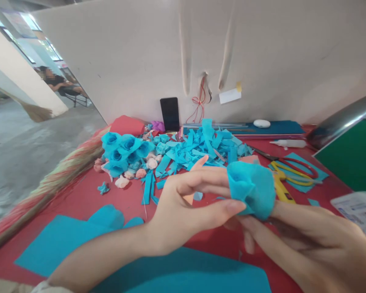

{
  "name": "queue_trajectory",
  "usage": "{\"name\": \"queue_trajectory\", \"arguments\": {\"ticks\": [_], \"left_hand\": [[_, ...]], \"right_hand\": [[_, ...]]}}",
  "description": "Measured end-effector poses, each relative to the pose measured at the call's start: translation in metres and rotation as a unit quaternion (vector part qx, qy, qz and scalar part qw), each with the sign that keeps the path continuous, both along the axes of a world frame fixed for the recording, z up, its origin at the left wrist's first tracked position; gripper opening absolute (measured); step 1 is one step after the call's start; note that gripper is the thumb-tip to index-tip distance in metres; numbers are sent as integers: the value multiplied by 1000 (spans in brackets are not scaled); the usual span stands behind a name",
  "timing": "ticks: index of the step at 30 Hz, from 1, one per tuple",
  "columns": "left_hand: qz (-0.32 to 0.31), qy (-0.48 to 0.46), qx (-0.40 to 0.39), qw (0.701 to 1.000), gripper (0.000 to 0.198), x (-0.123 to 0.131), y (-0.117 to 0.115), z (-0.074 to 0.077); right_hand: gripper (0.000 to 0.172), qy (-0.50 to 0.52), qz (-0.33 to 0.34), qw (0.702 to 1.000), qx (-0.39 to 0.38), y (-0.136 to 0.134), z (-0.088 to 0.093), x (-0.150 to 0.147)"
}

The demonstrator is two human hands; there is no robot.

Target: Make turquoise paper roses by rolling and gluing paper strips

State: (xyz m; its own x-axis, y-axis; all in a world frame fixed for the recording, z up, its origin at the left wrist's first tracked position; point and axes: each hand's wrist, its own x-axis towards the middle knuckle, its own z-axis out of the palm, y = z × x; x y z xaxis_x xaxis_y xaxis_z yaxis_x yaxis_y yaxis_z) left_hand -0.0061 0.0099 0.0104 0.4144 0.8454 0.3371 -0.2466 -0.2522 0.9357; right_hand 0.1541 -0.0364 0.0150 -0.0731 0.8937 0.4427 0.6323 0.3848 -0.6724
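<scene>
A half-made blue paper flower (252,189) is held up between both hands over the red table (79,195). My left hand (186,207) pinches its left side with thumb and fingers, one finger sticking out. From below and the right, my right hand (308,240) grips the flower's base. Sheets of blue paper (61,240) lie under my forearms.
A pile of blue paper strips (201,148) and finished blue flowers (122,152) sit at the back, with small pink rolls (122,182). Red-handled scissors (293,165), a yellow cutter (282,185), a glue bottle (288,143) and a black phone (170,114) are near. A person sits far left.
</scene>
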Motion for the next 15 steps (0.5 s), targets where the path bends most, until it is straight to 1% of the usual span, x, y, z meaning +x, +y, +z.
{"name": "queue_trajectory", "arguments": {"ticks": [5,8,10,13,15], "left_hand": [[14,13,50,999,8,2,3,4],[10,6,66,998,9,4,6,8],[-8,7,72,997,11,4,7,9],[-21,36,77,996,15,3,9,9],[-17,63,98,993,18,3,10,8]], "right_hand": [[34,-72,30,996,46,4,4,9],[36,-93,17,994,61,7,6,12],[32,-83,30,994,70,9,8,12],[22,-33,87,993,75,10,11,14],[21,-29,79,995,61,8,13,16]]}}
